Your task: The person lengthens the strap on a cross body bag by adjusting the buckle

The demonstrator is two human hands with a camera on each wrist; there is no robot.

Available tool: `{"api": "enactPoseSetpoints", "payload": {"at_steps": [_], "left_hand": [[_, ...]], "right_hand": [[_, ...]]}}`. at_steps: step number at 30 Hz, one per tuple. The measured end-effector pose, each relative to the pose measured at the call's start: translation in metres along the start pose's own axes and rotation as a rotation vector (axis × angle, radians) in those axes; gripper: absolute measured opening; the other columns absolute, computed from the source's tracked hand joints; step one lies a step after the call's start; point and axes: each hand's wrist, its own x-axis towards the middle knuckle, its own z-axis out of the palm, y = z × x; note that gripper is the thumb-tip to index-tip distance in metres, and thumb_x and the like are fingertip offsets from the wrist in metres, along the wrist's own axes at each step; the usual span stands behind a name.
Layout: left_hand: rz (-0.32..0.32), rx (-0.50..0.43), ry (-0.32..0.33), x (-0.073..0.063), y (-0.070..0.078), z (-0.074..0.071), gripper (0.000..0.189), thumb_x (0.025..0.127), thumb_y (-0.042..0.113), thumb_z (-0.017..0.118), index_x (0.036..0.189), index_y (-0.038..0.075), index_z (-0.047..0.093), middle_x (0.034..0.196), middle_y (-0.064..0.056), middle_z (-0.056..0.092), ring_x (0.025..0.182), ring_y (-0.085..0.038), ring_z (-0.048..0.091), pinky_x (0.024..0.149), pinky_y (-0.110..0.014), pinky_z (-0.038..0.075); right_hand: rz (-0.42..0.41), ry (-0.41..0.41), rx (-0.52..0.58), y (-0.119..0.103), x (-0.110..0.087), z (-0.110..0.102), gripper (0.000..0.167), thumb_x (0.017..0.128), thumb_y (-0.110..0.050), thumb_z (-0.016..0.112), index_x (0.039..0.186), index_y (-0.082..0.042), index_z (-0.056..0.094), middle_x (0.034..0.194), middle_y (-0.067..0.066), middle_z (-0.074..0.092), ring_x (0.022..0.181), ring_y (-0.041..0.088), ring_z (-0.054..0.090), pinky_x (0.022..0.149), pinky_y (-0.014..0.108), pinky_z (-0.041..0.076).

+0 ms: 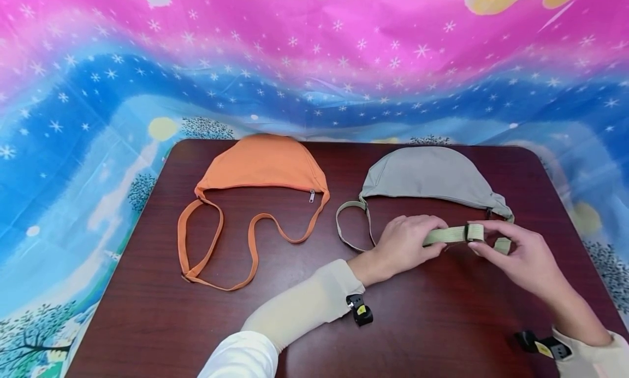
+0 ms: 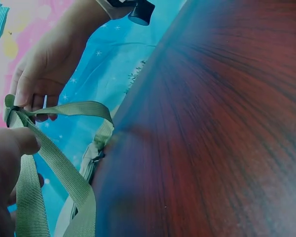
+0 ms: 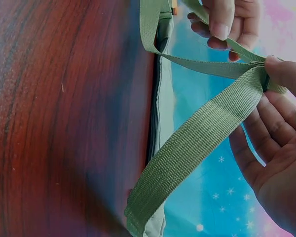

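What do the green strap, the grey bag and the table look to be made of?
Green strap: matt woven webbing; the coarse weave shows up close, fibre unclear.
Grey bag: probably soft matt fabric; its right end puckers.
Table: semi-gloss wood or wood-look laminate; dark grain streaks and a light sheen show.

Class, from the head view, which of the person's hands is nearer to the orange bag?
Left. The left hand pinches the green strap, right of the orange bag; the right hand pinches it farther right, beside the black buckle.
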Motion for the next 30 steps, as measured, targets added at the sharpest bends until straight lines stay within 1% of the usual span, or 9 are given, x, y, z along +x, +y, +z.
{"api": "enactPoseSetpoints", "payload": {"at_steps": [5,9,14,16,20,24,26,28,30], "left_hand": [[-0.001,-0.019,0.016,0.003,0.002,-0.002,0.029,0.092,0.039,0.075,0.118,0.029,0.069,0.108,0.02,0.068,0.095,0.008,0.059,0.081,-0.013,0.045],[0.015,-0.044,0.037,0.006,0.005,-0.002,0.031,0.093,0.039,0.073,0.121,0.028,0.07,0.111,0.019,0.069,0.097,0.008,0.06,0.083,-0.012,0.045],[0.034,-0.066,0.062,0.008,0.007,-0.003,0.033,0.094,0.039,0.073,0.124,0.026,0.07,0.115,0.016,0.07,0.103,0.006,0.061,0.086,-0.012,0.044],[0.045,-0.081,0.071,0.008,0.007,-0.004,0.034,0.094,0.038,0.073,0.124,0.024,0.07,0.117,0.015,0.071,0.105,0.005,0.062,0.088,-0.013,0.045],[0.052,-0.093,0.065,0.008,0.006,-0.004,0.039,0.093,0.039,0.075,0.127,0.023,0.068,0.118,0.014,0.071,0.104,0.004,0.062,0.087,-0.013,0.044],[0.036,-0.069,0.034,0.006,0.003,-0.004,0.045,0.09,0.042,0.077,0.129,0.022,0.065,0.119,0.014,0.069,0.105,0.004,0.061,0.084,-0.013,0.044],[0.026,-0.057,0.025,0.004,0.002,-0.003,0.045,0.089,0.043,0.078,0.127,0.022,0.065,0.119,0.014,0.068,0.106,0.004,0.06,0.082,-0.015,0.044],[0.013,-0.04,0.029,0.002,0.0,-0.003,0.042,0.089,0.042,0.079,0.125,0.023,0.066,0.117,0.015,0.068,0.107,0.004,0.06,0.083,-0.015,0.045],[0.002,-0.017,0.047,0.001,-0.001,-0.002,0.039,0.09,0.041,0.078,0.123,0.024,0.067,0.116,0.016,0.068,0.106,0.005,0.06,0.083,-0.015,0.045]], "right_hand": [[0.0,0.003,0.028,0.001,0.0,0.0,0.04,0.076,0.005,0.085,0.113,-0.007,0.073,0.076,-0.012,0.058,0.049,0.006,0.04,0.045,0.023,0.032],[-0.012,-0.004,0.049,0.001,0.001,0.003,0.039,0.076,0.007,0.084,0.109,-0.01,0.073,0.073,-0.011,0.057,0.051,0.005,0.04,0.048,0.024,0.032],[-0.042,-0.002,0.067,0.0,0.003,0.008,0.036,0.076,0.008,0.083,0.104,-0.013,0.072,0.078,-0.012,0.06,0.053,0.003,0.041,0.049,0.024,0.033],[-0.046,0.0,0.066,0.0,0.003,0.009,0.036,0.076,0.008,0.083,0.103,-0.013,0.072,0.078,-0.014,0.061,0.053,0.003,0.042,0.049,0.023,0.033],[-0.05,0.003,0.048,0.0,0.004,0.009,0.035,0.076,0.006,0.084,0.103,-0.014,0.072,0.079,-0.015,0.061,0.053,0.003,0.042,0.048,0.022,0.034],[-0.053,0.019,0.037,0.0,0.003,0.007,0.036,0.076,0.005,0.085,0.105,-0.011,0.072,0.081,-0.016,0.061,0.053,0.003,0.042,0.049,0.022,0.033],[-0.043,0.03,0.042,-0.001,0.003,0.006,0.036,0.075,0.006,0.085,0.105,-0.011,0.073,0.079,-0.016,0.06,0.051,0.003,0.041,0.048,0.022,0.033],[-0.025,0.039,0.05,-0.001,0.003,0.004,0.037,0.074,0.008,0.085,0.105,-0.01,0.073,0.076,-0.015,0.06,0.05,0.002,0.04,0.047,0.023,0.033],[-0.006,0.045,0.059,-0.002,0.003,0.003,0.038,0.074,0.009,0.084,0.104,-0.01,0.073,0.073,-0.013,0.059,0.049,0.002,0.039,0.046,0.024,0.033]]}}
